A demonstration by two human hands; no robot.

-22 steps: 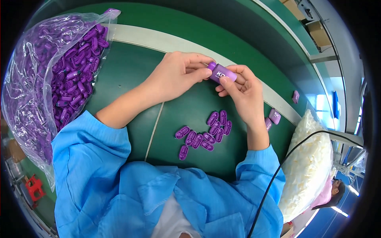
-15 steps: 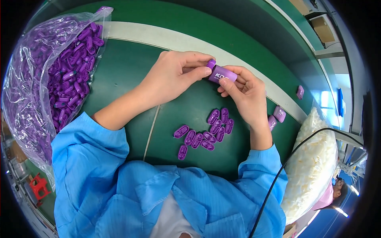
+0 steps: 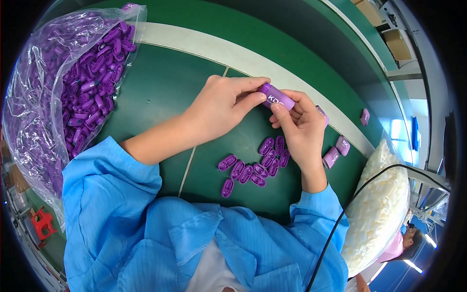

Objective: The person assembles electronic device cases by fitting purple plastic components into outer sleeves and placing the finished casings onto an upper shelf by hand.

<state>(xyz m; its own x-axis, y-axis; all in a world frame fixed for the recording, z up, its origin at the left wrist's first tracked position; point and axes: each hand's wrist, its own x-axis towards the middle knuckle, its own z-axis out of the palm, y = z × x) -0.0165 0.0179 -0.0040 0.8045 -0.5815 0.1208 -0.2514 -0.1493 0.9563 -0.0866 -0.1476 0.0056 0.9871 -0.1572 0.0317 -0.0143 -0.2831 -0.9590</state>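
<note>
Both hands meet above the green table [image 3: 160, 92]; the left hand [image 3: 221, 104] pinches one end of a purple case [image 3: 276, 96] between thumb and fingers, and the right hand [image 3: 299, 126] grips its other end, fingers curled. Loose purple caps [image 3: 255, 163] lie just below; a bag [image 3: 58, 92] of caps sits far left; more cases [image 3: 336, 152] lie right of the wrist.
</note>
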